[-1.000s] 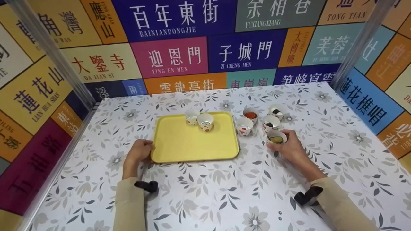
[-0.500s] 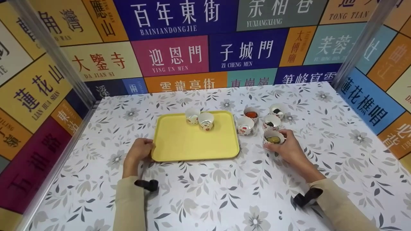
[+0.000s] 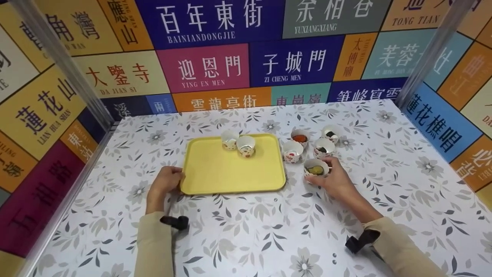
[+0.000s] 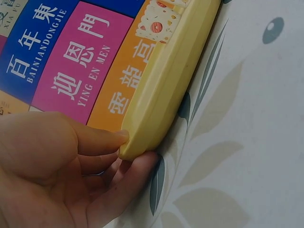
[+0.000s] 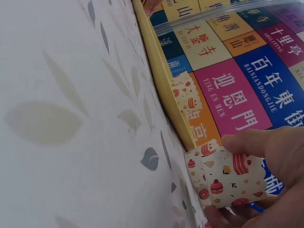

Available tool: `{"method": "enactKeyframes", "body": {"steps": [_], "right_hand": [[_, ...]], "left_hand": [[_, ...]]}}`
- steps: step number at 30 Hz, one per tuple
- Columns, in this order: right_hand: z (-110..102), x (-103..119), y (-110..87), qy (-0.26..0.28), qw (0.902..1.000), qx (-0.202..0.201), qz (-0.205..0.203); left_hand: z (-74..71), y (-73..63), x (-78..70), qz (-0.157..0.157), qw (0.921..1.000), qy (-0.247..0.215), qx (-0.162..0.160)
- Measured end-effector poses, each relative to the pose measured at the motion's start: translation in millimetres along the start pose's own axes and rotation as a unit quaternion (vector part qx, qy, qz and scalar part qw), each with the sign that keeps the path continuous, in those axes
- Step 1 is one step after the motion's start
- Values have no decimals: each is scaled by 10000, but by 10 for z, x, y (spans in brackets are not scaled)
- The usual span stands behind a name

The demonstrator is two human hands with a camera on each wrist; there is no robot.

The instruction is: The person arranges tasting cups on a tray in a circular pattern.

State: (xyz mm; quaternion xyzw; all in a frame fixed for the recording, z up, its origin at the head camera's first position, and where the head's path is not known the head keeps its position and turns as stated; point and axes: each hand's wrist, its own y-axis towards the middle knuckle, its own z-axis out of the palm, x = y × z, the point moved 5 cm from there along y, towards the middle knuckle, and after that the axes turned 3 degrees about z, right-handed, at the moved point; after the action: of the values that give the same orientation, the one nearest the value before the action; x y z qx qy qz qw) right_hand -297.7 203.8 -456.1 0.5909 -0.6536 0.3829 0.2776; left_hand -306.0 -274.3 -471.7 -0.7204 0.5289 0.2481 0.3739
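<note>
My right hand (image 3: 339, 180) grips a small paper baking cup (image 5: 232, 178) with a cake print, thumb on one side and fingers on the other. Inside that cup lies a green-yellow piece (image 3: 316, 170), seen in the head view. The cup is just right of the yellow tray (image 3: 226, 173). At the tray's near left corner, my left hand (image 3: 166, 180) pinches the rim, thumb above and fingers below, as the left wrist view shows. Two more printed cups, one (image 3: 229, 145) beside the other (image 3: 246, 151), stand near the tray's far edge.
Right of the tray, several other cups stand close together: a front one (image 3: 293, 157), one with orange-red contents (image 3: 305, 145), and two with dark contents, one nearer (image 3: 324, 153) and one farther (image 3: 333, 141). A floral cloth (image 3: 246, 238) covers the table; a lettered wall (image 3: 211, 69) rises behind.
My right hand has moved left with the gripped cup, away from the cup group's near side and closer to the tray. The left hand and tray have stayed in place.
</note>
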Motion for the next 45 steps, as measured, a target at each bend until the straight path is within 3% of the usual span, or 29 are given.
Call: {"method": "enactKeyframes", "body": {"steps": [11, 20, 28, 41, 45], "right_hand": [[191, 195, 28, 22, 9998, 175, -121], [348, 408, 42, 186, 9974, 211, -668], [515, 574, 101, 379, 9975, 287, -524], [790, 765, 173, 569, 9957, 397, -618], [871, 814, 219, 368, 9965, 234, -707]], "left_hand": [[-9, -25, 0, -26, 10000, 30, 7], [0, 26, -31, 97, 9999, 55, 43], [-7, 14, -8, 64, 9999, 151, -14], [7, 6, 2, -5, 10000, 66, -21], [2, -1, 5, 191, 9998, 31, 24]]}}
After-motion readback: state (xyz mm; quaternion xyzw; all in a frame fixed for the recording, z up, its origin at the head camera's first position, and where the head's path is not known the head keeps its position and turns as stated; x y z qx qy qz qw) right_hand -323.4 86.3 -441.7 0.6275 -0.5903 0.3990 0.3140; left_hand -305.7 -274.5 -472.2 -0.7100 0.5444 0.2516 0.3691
